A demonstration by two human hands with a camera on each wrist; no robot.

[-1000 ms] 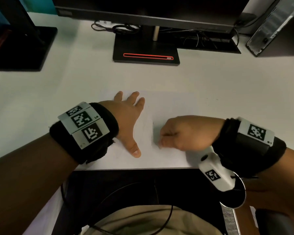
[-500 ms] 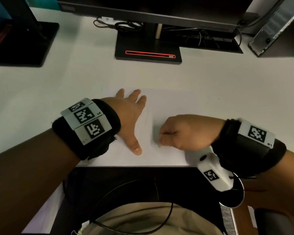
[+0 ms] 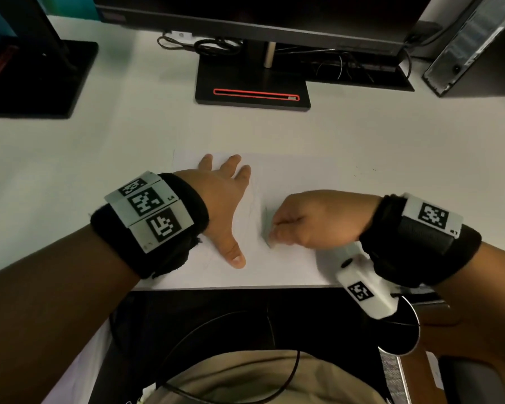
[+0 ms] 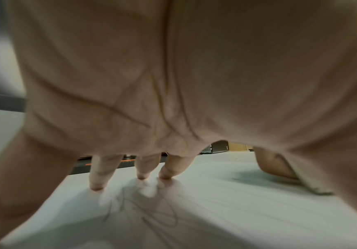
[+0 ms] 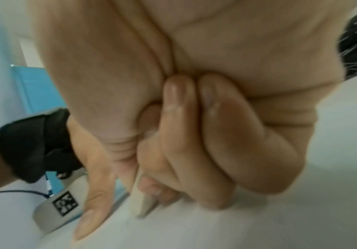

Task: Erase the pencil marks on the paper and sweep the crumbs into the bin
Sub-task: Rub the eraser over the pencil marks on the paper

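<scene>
A white sheet of paper (image 3: 298,176) lies on the white desk near its front edge. My left hand (image 3: 233,211) rests flat on the sheet's left part, fingers straight and spread. Scribbled pencil marks (image 4: 152,214) show under its palm. My right hand (image 3: 274,236) is curled, its fingertips pinching a small pale eraser (image 5: 148,204) against the paper. A grey smudged streak (image 3: 265,223) runs just left of those fingertips. Most of the eraser is hidden inside the fingers. A few dark specks (image 3: 359,170) lie on the desk right of the sheet.
A monitor base (image 3: 252,94) with a red slot stands behind the paper, with cables beside it. Another black stand (image 3: 38,83) sits far left, a computer case (image 3: 473,45) far right. Below the desk edge at right is a round dark container with a shiny rim (image 3: 414,339).
Both hands stay almost where they were. The right hand has shifted only slightly over the smudged streak, and the view has tilted a little.
</scene>
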